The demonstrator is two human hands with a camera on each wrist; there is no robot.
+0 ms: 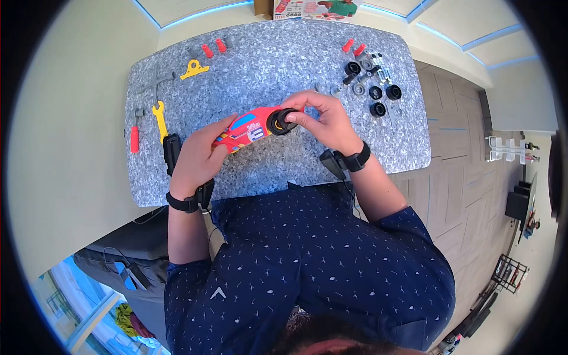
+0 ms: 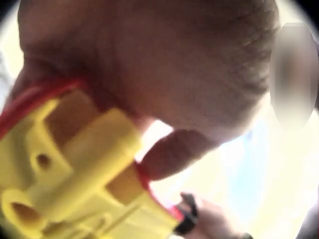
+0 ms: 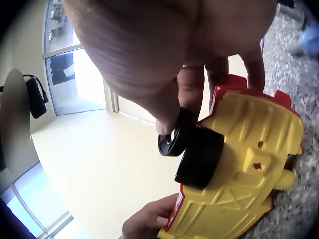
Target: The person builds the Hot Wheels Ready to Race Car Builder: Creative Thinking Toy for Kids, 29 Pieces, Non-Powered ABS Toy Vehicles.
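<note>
A red toy race car (image 1: 251,130) with a number 3 sticker is held above the table between both hands. My left hand (image 1: 199,155) grips one end, thumb on the near side. In the right wrist view the yellow underside (image 3: 239,164) shows, and a black wheel (image 3: 202,158) sits at the car's side. My right hand (image 1: 326,125) pinches a smaller black ring-shaped piece (image 3: 170,143) by its rim, right at the outer face of that wheel. The other right fingers reach behind the car. From the left wrist, a yellow axle tube (image 2: 94,154) crosses the underside.
On the table's right lie black wheels (image 1: 378,109), grey parts and red pieces (image 1: 348,45). Toward the left are a yellow wrench (image 1: 160,121), a yellow bracket (image 1: 194,70), a grey cross-shaped tool (image 1: 155,84) and a red-handled screwdriver (image 1: 135,139). A printed box (image 1: 313,9) stands at the back.
</note>
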